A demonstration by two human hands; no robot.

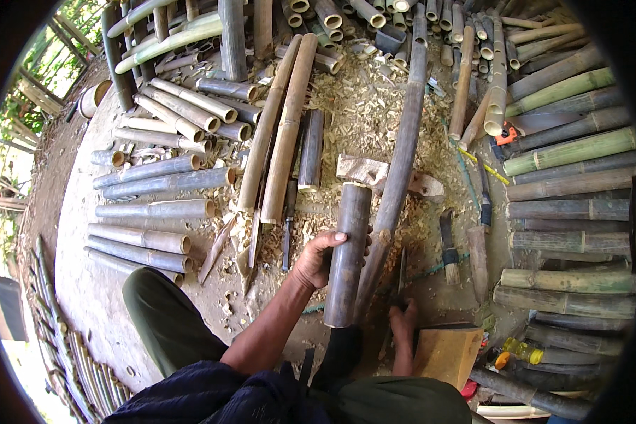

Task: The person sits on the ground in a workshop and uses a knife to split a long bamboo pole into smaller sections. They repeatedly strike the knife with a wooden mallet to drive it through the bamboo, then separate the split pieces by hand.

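Note:
My left hand (319, 260) is wrapped round a short, dark bamboo section (348, 258), held up on a slight tilt above the ground. The thumb lies across its near side and fingertips show at its right edge. Lower down and in shadow, my right hand (403, 324) is closed on a knife (403, 272) whose narrow, dark blade points away from me. A long, curved bamboo pole (403, 152) runs from the far pile down behind the held section. Beyond that section, a pale, rough piece of wood (364, 169) lies across the pole's line.
Cut bamboo tubes (155, 208) lie in rows at left; more poles (572, 184) line the right. Shavings (360, 92) litter the ground. A brush-like tool (449, 247), an orange tape measure (507, 133), a yellow bottle (523, 350) and a wooden board (449, 352) are at right.

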